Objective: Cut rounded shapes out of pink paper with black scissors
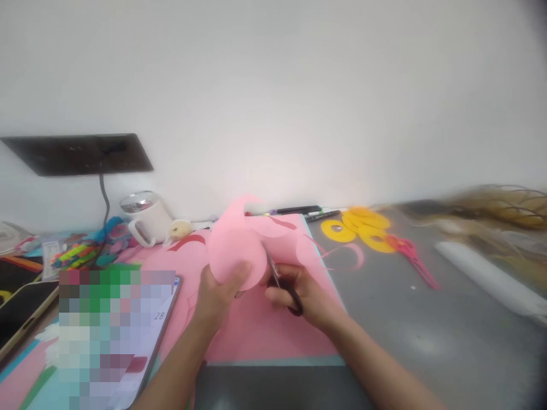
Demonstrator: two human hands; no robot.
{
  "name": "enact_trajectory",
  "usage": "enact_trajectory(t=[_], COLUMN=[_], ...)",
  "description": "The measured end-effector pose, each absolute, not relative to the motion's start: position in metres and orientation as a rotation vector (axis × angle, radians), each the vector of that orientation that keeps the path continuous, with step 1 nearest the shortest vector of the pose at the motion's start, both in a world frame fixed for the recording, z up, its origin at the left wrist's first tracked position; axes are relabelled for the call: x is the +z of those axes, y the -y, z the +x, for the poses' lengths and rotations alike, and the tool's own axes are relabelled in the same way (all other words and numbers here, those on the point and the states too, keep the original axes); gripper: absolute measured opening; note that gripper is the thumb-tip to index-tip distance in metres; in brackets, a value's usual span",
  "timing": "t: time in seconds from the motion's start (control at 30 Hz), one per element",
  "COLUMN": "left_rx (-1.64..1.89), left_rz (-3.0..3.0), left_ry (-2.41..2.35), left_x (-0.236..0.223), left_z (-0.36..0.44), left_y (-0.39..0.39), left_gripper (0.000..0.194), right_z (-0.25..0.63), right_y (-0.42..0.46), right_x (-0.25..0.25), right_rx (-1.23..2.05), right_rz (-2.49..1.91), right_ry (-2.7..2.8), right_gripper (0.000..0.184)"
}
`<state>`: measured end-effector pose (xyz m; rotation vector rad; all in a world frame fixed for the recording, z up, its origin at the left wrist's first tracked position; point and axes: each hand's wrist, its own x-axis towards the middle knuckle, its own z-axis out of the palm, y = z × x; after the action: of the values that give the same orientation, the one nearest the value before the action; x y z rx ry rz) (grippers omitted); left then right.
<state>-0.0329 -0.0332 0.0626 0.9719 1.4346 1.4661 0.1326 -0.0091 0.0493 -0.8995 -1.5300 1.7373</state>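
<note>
My left hand (220, 293) grips a sheet of light pink paper (234, 250) with a rounded lower edge and a curled strip rising at the top. The thumb lies on the front of the paper; the other fingers are behind it. In my right hand (299, 293) is a pair of scissors (273, 267) with dark handles, fingers through the loops. Its blades point up and away, against the right edge of the pink paper. Beneath both hands lie larger pink sheets (282, 336) on a pale blue-green backing.
Yellow paper rings (365, 225) and pink scissors (412, 259) lie to the right, near a white roll (487, 279). A curled pink strip (352, 256) rests beside the sheets. On the left are a phone (158, 341), a white mug (149, 219) and craft bits. Pens (299, 209) line the wall.
</note>
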Motion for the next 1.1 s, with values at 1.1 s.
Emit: enact_trajectory(t=[1.1], left_rx=[1.389], left_rz=[1.086], left_ry=[-1.462], left_x=[0.0627], left_z=[-0.0327], left_y=[0.036], left_gripper=[0.036], right_z=[0.1372], right_y=[0.0021], right_x=[0.0512], right_rx=[1.731], right_rz=[-0.795], right_ry=[1.665], right_gripper=[0.045])
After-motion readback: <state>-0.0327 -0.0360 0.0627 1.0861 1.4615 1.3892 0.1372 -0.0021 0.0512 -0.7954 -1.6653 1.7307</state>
